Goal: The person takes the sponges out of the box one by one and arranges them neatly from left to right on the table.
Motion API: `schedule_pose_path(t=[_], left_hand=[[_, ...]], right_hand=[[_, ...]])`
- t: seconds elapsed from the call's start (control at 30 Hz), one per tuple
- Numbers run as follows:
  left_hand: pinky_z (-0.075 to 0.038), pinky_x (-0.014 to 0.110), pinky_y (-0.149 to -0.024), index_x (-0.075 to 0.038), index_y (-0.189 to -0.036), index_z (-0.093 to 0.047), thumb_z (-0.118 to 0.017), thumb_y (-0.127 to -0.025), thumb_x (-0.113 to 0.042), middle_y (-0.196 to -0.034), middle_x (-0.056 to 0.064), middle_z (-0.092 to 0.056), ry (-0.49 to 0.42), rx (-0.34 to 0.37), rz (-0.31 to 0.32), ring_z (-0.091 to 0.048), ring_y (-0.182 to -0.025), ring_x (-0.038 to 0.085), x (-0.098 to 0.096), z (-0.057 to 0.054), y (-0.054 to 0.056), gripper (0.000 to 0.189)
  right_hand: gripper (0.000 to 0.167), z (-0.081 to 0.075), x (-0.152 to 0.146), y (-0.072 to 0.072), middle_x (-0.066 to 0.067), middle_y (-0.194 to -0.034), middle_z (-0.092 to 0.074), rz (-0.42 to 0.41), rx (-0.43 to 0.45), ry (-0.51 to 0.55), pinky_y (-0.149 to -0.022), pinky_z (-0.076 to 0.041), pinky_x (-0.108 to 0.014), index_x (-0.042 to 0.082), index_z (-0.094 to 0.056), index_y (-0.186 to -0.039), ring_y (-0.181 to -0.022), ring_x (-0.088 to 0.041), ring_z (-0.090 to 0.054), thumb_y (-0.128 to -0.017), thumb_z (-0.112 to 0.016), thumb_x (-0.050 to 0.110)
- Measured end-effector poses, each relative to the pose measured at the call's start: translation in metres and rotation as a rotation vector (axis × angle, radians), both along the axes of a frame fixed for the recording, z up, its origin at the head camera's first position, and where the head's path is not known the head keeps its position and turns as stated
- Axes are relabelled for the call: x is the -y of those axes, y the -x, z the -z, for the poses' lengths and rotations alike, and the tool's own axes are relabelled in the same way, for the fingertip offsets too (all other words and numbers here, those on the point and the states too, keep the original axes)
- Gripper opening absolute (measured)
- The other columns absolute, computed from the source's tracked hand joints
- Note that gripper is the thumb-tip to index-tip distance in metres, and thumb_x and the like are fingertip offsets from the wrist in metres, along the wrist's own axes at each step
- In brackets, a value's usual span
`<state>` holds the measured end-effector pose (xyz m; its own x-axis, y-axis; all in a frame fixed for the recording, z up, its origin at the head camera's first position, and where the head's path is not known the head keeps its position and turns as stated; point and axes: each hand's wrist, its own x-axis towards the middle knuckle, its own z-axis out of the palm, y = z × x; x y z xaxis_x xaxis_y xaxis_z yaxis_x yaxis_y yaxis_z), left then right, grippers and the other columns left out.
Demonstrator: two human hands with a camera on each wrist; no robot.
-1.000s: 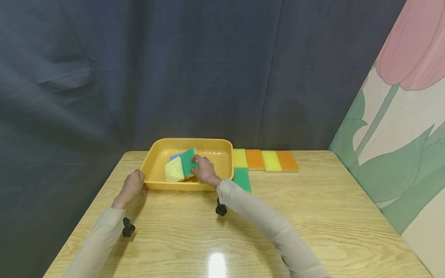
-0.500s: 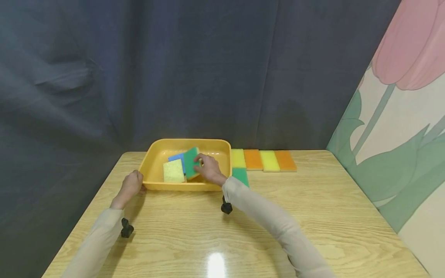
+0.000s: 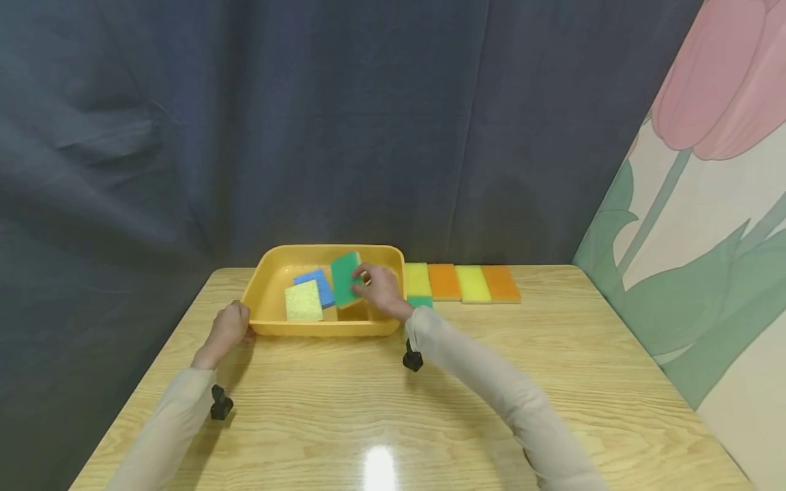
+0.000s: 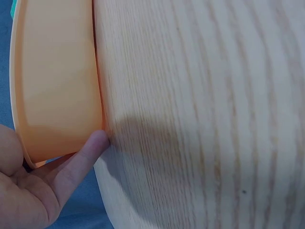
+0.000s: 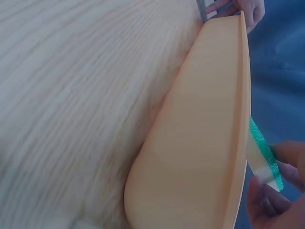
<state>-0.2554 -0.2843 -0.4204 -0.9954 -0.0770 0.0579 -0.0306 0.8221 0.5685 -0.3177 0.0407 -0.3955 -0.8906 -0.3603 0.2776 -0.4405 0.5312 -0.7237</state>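
Observation:
A green-faced scouring sponge (image 3: 345,281) is pinched between the thumb and fingers of my right hand (image 3: 382,290), tilted up over the right half of a yellow plastic basin (image 3: 325,329). The right wrist view shows its green face (image 5: 261,143) and pale foam edge-on beyond the basin's rim. At the basin's front left corner, my left hand (image 3: 230,326) grips the wall; in the left wrist view a finger of this hand (image 4: 38,191) reaches down the outside to the table. Inside the basin, a pale yellow sponge (image 3: 303,301) partly covers a blue one (image 3: 325,292).
Right of the basin, two yellow sponges (image 3: 473,284) and two orange sponges (image 3: 501,284) alternate in a row along the table's back edge. Another green sponge (image 3: 420,301) lies in front of the nearest yellow one, partly hidden. A dark curtain (image 3: 368,136) hangs behind the table.
My right hand has moved right, drawing the green sponge away from the other two. The pale yellow sponge has dropped flatter, and more of the blue one shows. My left hand keeps its grip.

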Motion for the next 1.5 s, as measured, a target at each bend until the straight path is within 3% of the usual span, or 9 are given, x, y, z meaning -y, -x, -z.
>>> schedule_pose_path(t=[0.17, 0.47, 0.7, 0.97, 1.3, 1.5], left_hand=[[-0.060, 0.044, -0.061, 0.014, -0.090, -0.048, -0.022, -0.101, -0.007, -0.076, 0.028, -0.059, 0.024, -0.022, 0.009, -0.066, -0.054, 0.027, 0.000, 0.000, 0.001, 0.035], [-0.059, 0.031, -0.050, 0.018, -0.097, -0.046, -0.019, -0.102, -0.008, -0.079, 0.030, -0.059, -0.058, 0.006, 0.024, -0.068, -0.057, 0.031, 0.002, 0.002, 0.001, 0.038], [-0.058, 0.031, -0.049, 0.018, -0.094, -0.047, -0.020, -0.102, -0.007, -0.076, 0.030, -0.059, -0.031, -0.018, 0.042, -0.068, -0.054, 0.030, 0.003, 0.000, 0.001, 0.037], [-0.059, 0.030, -0.049, 0.017, -0.096, -0.046, -0.019, -0.102, -0.008, -0.078, 0.030, -0.058, -0.059, 0.004, 0.038, -0.068, -0.056, 0.029, 0.002, 0.000, 0.000, 0.038], [-0.059, 0.033, -0.049, 0.014, -0.093, -0.046, -0.019, -0.102, -0.008, -0.078, 0.030, -0.058, -0.076, -0.002, 0.033, -0.068, -0.058, 0.033, 0.000, -0.002, -0.002, 0.036], [-0.060, 0.034, -0.050, 0.014, -0.092, -0.046, -0.018, -0.101, -0.008, -0.076, 0.029, -0.059, -0.076, 0.011, 0.031, -0.068, -0.057, 0.032, 0.001, -0.003, -0.003, 0.036]], right_hand=[[0.020, -0.004, -0.012, 0.001, -0.015, -0.105, -0.068, 0.015, 0.008, 0.015, -0.071, -0.058, -0.038, 0.006, -0.068, -0.111, -0.088, -0.026, -0.067, -0.093, -0.071, 0.013], [0.022, -0.009, -0.033, 0.005, -0.012, -0.102, -0.069, 0.048, 0.029, 0.001, -0.072, -0.058, -0.038, 0.009, -0.069, -0.112, -0.087, -0.024, -0.067, -0.091, -0.074, 0.016], [0.023, -0.016, -0.052, 0.010, -0.015, -0.105, -0.069, 0.037, 0.013, 0.013, -0.073, -0.060, -0.037, 0.007, -0.070, -0.112, -0.085, -0.027, -0.069, -0.090, -0.074, 0.013], [0.022, -0.020, -0.081, 0.009, -0.020, -0.105, -0.069, 0.006, -0.002, 0.047, -0.071, -0.061, -0.038, 0.001, -0.069, -0.109, -0.086, -0.033, -0.070, -0.089, -0.074, 0.009], [0.023, -0.021, -0.128, 0.007, -0.022, -0.100, -0.069, 0.004, 0.086, 0.004, -0.063, -0.061, -0.034, -0.001, -0.065, -0.107, -0.073, -0.030, -0.070, -0.088, -0.075, 0.007], [0.027, -0.021, -0.148, 0.002, -0.023, -0.099, -0.066, 0.026, 0.148, 0.031, -0.071, -0.062, -0.046, -0.006, -0.062, -0.110, -0.075, -0.034, -0.070, -0.088, -0.074, 0.003]])
